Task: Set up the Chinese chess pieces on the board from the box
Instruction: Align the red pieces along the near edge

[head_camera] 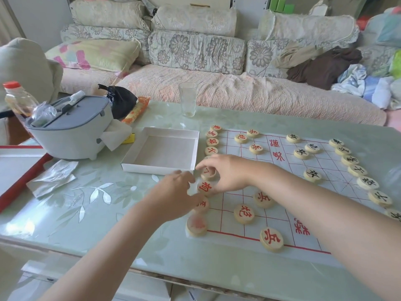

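The paper chess board [280, 181] lies on the glass table, red lines on white. Red-lettered wooden pieces line its left edge and black-lettered pieces [366, 183] its right edge. My right hand [225, 172] curls over a red piece [208, 172] in the left column, fingers around it. My left hand [175, 194] reaches in from the left, its fingertips touching another red piece [205, 189] just below. The white box [161, 151] stands to the left of the board with nothing visible inside.
A grey container [71, 129] with a tissue, a black bag [122, 101], a red-capped bottle [17, 98] and crumpled wrap [52, 177] occupy the table's left. An empty glass [187, 98] stands behind the box. A sofa with cushions runs along the far side.
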Motion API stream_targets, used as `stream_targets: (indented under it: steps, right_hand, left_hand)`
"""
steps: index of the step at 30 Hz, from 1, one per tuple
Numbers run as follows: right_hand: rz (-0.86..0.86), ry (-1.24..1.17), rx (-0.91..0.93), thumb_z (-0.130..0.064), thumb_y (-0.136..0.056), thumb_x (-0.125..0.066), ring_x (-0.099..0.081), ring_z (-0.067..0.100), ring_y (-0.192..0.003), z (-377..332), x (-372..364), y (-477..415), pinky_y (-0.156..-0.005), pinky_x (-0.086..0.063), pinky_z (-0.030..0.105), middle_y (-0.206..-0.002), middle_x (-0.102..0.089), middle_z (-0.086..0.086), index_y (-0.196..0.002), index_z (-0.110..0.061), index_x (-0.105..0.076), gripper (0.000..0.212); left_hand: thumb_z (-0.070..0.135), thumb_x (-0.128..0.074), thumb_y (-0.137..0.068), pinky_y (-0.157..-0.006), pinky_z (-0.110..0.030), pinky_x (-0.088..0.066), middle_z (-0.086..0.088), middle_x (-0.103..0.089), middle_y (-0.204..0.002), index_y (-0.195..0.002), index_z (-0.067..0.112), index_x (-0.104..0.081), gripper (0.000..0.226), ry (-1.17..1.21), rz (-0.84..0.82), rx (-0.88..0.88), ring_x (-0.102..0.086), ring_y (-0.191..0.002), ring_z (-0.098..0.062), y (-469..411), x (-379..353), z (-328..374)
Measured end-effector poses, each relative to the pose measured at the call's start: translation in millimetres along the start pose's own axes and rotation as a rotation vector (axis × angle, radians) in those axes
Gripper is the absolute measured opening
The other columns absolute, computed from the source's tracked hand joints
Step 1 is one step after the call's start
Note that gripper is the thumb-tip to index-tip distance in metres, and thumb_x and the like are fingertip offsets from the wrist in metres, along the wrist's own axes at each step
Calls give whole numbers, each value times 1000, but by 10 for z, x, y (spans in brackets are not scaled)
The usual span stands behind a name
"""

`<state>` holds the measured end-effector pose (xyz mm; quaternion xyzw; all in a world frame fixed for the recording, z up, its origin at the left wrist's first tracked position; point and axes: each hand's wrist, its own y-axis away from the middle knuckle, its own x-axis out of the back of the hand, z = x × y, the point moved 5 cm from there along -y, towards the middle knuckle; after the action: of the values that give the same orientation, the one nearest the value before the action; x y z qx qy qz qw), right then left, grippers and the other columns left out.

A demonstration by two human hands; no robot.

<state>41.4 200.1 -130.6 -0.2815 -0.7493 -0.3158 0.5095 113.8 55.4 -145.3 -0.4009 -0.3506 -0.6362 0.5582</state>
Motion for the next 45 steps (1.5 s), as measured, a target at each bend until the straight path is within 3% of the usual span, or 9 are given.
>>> stream_targets:
  steps: [4,7,12,18,23,30,36,39,45]
  right_hand:
    - [132,-106,-97,-41,-80,-77,-56,10,-101,229,219,-37,-87,-44,26,-113,-55,-12,-135,-35,-54,60]
    - [111,10,-92,-38,-84,-71,-54,13,-107,267,143,-93,-92,-44,29,-112,-50,-10,-135,-35,-56,52]
    - [51,69,-44,-31,-87,-66,-55,16,-110,228,18,-203,-86,-42,27,-126,-55,-8,-133,-35,-56,48]
    - [56,53,-41,-43,-85,-71,-57,11,-94,211,32,-240,-86,-50,31,-101,-58,-12,-124,-31,-62,42]
    - [110,-52,-98,-53,-78,-77,-58,11,-98,291,83,-159,-89,-49,31,-106,-62,-10,-129,-31,-57,59]
    - [117,-94,-197,-40,-82,-73,-59,6,-86,436,-67,-84,-70,-46,22,-97,-65,-13,-118,-34,-64,38]
    - [225,-144,-247,-32,-85,-62,-60,9,-94,591,23,-110,-80,-49,28,-98,-65,-15,-113,-37,-62,29]
    - [293,-115,-319,-42,-86,-60,-60,15,-103,696,38,-170,-79,-47,30,-106,-63,-13,-105,-38,-59,19]
    - [250,-112,-348,-54,-86,-64,-59,19,-110,718,-56,-301,-88,-49,35,-120,-64,-6,-120,-34,-60,40]
  left_hand:
    - [39,-54,-92,-95,-30,-38,8,-51,-124,-130,32,-52,39,-168,225,-156,-41,-117,-16,-274,181,4]
    - [32,-51,-96,-103,-36,-38,9,-49,-134,-136,36,-49,40,-182,136,-152,-38,-125,-17,-479,105,-60]
    - [23,-53,-95,-92,-37,-49,12,-60,-123,-131,39,-54,39,-131,43,-143,-54,-115,-16,-548,21,-191]
    - [26,-54,-92,-87,-35,-49,9,-58,-116,-115,35,-62,25,-130,100,-134,-52,-108,-15,-519,95,-351]
    - [29,-60,-89,-93,-31,-40,9,-56,-118,-114,33,-65,26,-190,222,-274,-43,-113,-16,-597,90,-134]
    - [50,-57,-88,-91,-28,-28,14,-60,-113,-114,40,-63,29,-282,127,-290,-46,-111,-13,-808,-76,115]
    - [37,-53,-92,-95,-32,-32,8,-61,-117,-121,34,-59,30,-237,130,-200,-48,-113,-17,-981,-44,80]
    - [36,-51,-93,-95,-32,-31,6,-59,-123,-126,32,-56,34,-250,148,-153,-45,-117,-17,-1095,-60,27]
    - [39,-54,-93,-96,-31,-28,11,-63,-122,-127,36,-57,34,-261,123,-149,-49,-117,-15,-1221,-149,45]
